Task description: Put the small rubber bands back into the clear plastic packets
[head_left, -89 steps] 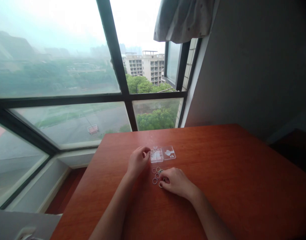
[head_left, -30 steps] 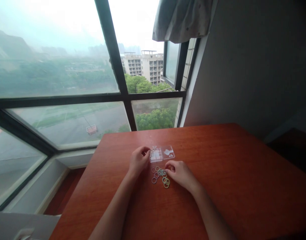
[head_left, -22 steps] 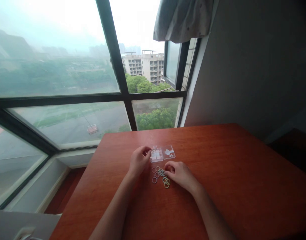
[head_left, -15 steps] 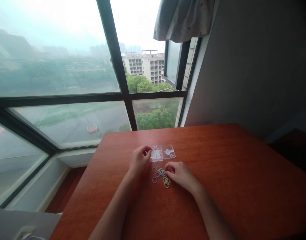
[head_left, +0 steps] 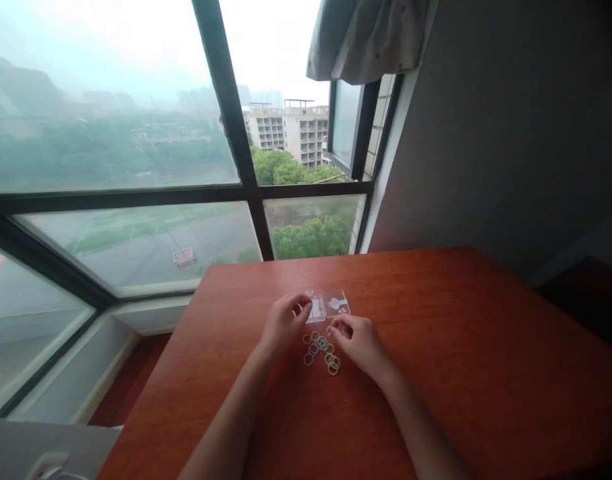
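A small clear plastic box (head_left: 318, 307) lies open on the red-brown table (head_left: 436, 347), its clear lid (head_left: 337, 303) flat to the right. My left hand (head_left: 283, 322) rests against the box's left side with curled fingers touching it. Just in front of the box lies a loose cluster of several small coloured rubber bands (head_left: 321, 351). My right hand (head_left: 359, 340) hovers at the cluster's right edge, thumb and forefinger pinched together near the box; whether a band is between them I cannot make out.
The table stands against a large window with dark frames (head_left: 246, 193) at the far edge and a grey wall (head_left: 511, 133) at the right. A curtain (head_left: 366, 40) hangs bunched above.
My right hand has lifted from the bands and moved a little forward toward the box. My left hand shifted slightly right over the box's left part. The bands lie spread more widely than 3 s ago.
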Action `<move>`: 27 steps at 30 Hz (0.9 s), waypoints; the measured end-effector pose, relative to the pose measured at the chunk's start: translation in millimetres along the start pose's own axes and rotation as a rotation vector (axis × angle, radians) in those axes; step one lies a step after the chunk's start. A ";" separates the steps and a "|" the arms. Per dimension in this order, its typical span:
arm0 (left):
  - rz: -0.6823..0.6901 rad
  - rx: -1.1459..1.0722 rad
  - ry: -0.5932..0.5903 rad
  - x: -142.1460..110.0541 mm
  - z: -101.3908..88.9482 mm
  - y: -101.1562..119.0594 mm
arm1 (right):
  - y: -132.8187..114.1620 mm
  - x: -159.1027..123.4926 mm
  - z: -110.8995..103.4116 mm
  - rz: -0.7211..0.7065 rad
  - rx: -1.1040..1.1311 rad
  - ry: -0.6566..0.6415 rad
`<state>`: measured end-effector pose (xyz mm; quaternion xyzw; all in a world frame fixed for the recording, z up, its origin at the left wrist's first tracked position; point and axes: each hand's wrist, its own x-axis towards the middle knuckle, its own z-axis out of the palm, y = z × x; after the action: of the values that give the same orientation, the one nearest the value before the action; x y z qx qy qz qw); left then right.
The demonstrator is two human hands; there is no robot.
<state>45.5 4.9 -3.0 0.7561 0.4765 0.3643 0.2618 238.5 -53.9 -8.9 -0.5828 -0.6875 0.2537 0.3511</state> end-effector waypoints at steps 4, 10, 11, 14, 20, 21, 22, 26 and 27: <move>0.066 -0.084 -0.111 -2.3 1.9 13.8 | 2.6 1.7 -0.9 0.010 0.024 0.085; 0.123 -0.107 -0.203 -4.3 1.9 26.5 | 2.9 2.1 0.5 -0.003 0.040 0.092; 0.127 -0.108 -0.215 -4.5 2.0 27.1 | 2.6 1.8 1.0 -0.006 0.042 0.090; 0.134 -0.099 -0.237 -4.9 2.9 26.4 | 2.0 1.1 2.1 -0.018 0.044 0.085; 0.137 -0.052 -0.242 -5.8 4.0 22.3 | 1.2 1.2 2.3 -0.033 0.057 0.086; 0.135 -0.045 -0.244 -5.8 3.8 22.3 | 1.0 1.0 2.3 -0.034 0.060 0.087; 0.134 -0.039 -0.247 -5.7 3.5 22.6 | 0.8 0.8 2.3 -0.035 0.062 0.087; 0.137 -0.021 -0.245 -4.7 0.6 23.2 | 0.9 -0.4 2.5 -0.026 0.064 0.080; 0.133 -0.017 -0.230 -4.2 -0.7 22.4 | 1.2 -0.6 2.7 -0.023 0.060 0.079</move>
<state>55.6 -8.1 12.8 0.8205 0.3890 0.2960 0.2962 237.3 -54.1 -11.6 -0.5734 -0.6720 0.2471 0.3982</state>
